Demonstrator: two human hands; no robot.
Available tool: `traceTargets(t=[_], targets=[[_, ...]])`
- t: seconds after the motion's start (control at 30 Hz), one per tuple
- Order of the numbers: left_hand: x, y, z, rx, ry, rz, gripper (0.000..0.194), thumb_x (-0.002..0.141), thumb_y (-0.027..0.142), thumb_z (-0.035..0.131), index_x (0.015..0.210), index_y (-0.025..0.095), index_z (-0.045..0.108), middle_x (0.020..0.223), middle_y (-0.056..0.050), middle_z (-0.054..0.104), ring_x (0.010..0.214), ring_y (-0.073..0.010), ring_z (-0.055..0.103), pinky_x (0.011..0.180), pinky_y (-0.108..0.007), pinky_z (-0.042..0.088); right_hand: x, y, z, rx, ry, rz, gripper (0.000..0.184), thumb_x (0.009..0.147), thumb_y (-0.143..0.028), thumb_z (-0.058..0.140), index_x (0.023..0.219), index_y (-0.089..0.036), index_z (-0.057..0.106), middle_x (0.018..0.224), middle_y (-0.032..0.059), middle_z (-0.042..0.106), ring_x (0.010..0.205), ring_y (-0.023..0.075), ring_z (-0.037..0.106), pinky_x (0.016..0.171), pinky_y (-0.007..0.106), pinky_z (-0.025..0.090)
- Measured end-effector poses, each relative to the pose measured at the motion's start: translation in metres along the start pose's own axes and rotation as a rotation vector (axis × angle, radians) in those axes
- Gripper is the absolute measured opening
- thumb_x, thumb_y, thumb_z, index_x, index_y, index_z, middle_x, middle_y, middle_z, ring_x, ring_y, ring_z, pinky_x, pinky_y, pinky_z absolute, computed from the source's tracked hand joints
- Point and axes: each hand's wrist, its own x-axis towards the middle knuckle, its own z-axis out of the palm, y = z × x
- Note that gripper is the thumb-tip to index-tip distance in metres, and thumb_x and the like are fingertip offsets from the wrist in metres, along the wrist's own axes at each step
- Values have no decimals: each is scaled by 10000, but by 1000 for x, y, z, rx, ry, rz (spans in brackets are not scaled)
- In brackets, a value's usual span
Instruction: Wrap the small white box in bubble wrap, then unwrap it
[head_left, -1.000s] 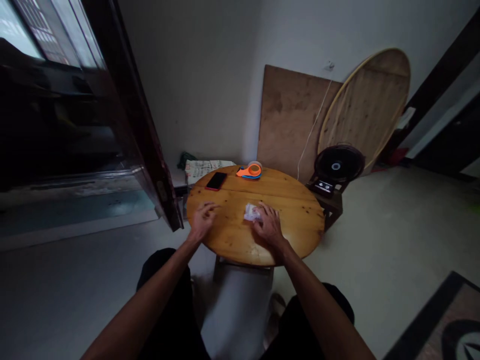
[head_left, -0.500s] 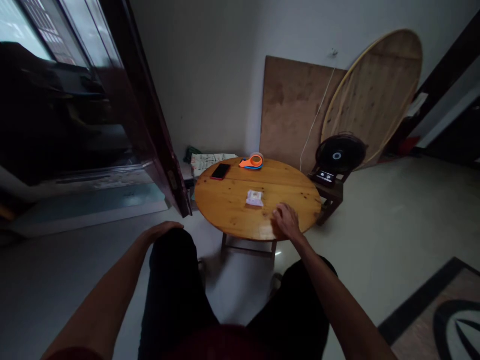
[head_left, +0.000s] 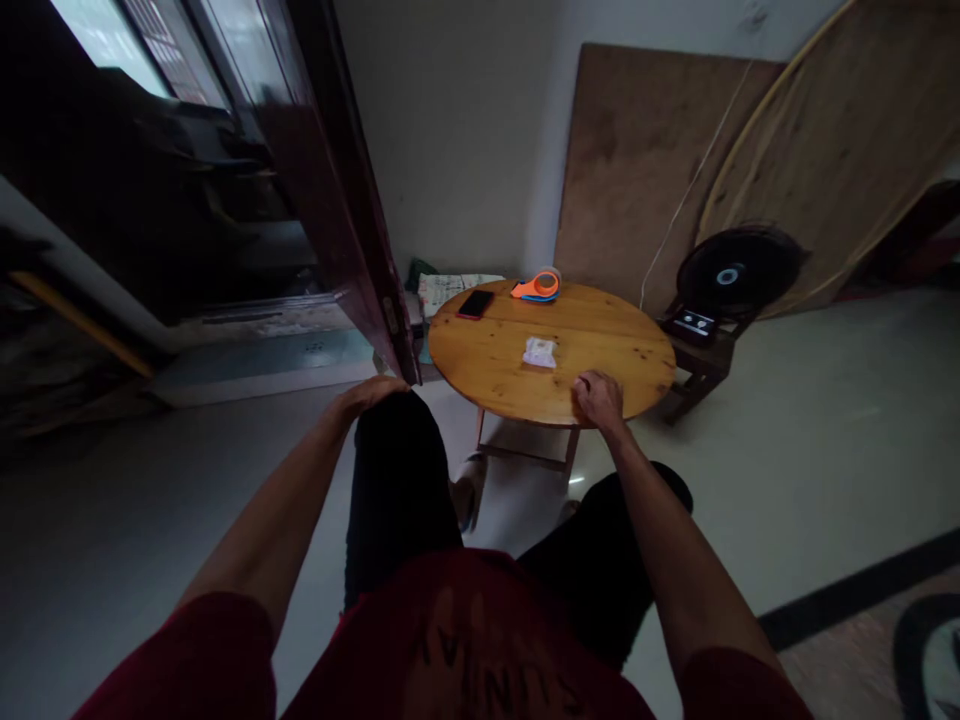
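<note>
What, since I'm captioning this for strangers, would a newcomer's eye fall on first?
Probably the bright orange tape dispenser, vivid against the dim room, near the far edge of the round wooden table. Next, the small pale packet around the table's middle, with the right hand at the table's near edge. The black fan stands out too, right of the table.
</note>
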Motion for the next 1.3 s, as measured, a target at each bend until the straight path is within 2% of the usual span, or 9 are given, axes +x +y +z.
traceTargets(t=[0.2, 0.4, 0.53, 0.67, 0.77, 0.9, 1.0, 1.17, 1.3], targets=[[9, 19, 12, -54, -137, 172, 315, 774, 233, 508, 948, 80, 720, 984, -20, 743, 1000, -190, 622, 980, -251, 420, 0, 0, -3, 9, 9, 9, 293, 905, -252, 444, 988, -150, 706, 1044, 102, 682, 966, 211, 566, 842, 295, 343], [20, 13, 40, -198, -64, 179, 384, 726, 352, 540, 963, 121, 733, 982, -35, 745, 1010, -239, 636, 943, -303, 467, 1, 2, -3, -2, 24, -3, 299, 898, -228, 434, 970, -145, 712, 1004, 101, 692, 937, 193, 577, 837, 273, 357], [34, 1, 67, -236, 21, 87, 433, 729, 408, 530, 1026, 160, 724, 1001, -54, 745, 1007, -262, 652, 930, -349, 493, 0, 2, -4, 3, 27, 4, 297, 891, -221, 437, 978, -147, 711, 1006, 93, 695, 934, 185, 583, 837, 259, 365], [38, -5, 94, -144, 88, 105, 450, 741, 419, 536, 1090, 183, 695, 1182, -65, 687, 1171, -282, 577, 1074, -398, 395, 0, 2, -3, 9, 33, 13, 297, 892, -216, 436, 985, -149, 710, 1005, 85, 697, 934, 181, 588, 847, 256, 369], [25, -9, 119, -96, 149, 125, 551, 742, 381, 559, 1230, 132, 616, 1389, -121, 538, 1330, -316, 434, 1153, -441, 285, 0, 2, -2, 10, 35, 13, 291, 890, -218, 443, 979, -150, 712, 994, 85, 698, 934, 182, 590, 848, 261, 372], [-21, -22, 163, 62, 273, 154, 660, 753, 326, 597, 1387, 183, 477, 1536, -129, 339, 1391, -341, 353, 1118, -505, 344, -1, 1, -1, 13, 46, 12, 294, 891, -234, 445, 988, -151, 710, 1005, 94, 696, 933, 194, 589, 853, 280, 371], [-61, -26, 191, 128, 246, 207, 636, 744, 288, 612, 1364, 204, 501, 1516, -123, 377, 1364, -334, 400, 1113, -498, 365, -2, 1, 0, 21, 54, 12, 288, 892, -243, 449, 983, -150, 706, 1012, 97, 694, 949, 202, 586, 863, 287, 367], [-82, 11, 194, 38, 318, 334, 375, 811, 257, 528, 1172, 231, 628, 1209, -92, 649, 1157, -268, 589, 1042, -450, 457, -2, 2, 2, 43, 58, 22, 263, 894, -240, 458, 954, -159, 700, 1020, 89, 691, 960, 206, 580, 861, 296, 358], [-36, 73, 172, -50, 426, 500, 331, 824, 252, 523, 1132, 214, 639, 1157, -88, 661, 1121, -251, 591, 1036, -429, 450, -3, 5, 4, 112, 70, 15, 250, 899, -238, 457, 931, -169, 695, 1002, 80, 692, 954, 205, 576, 853, 301, 355]])
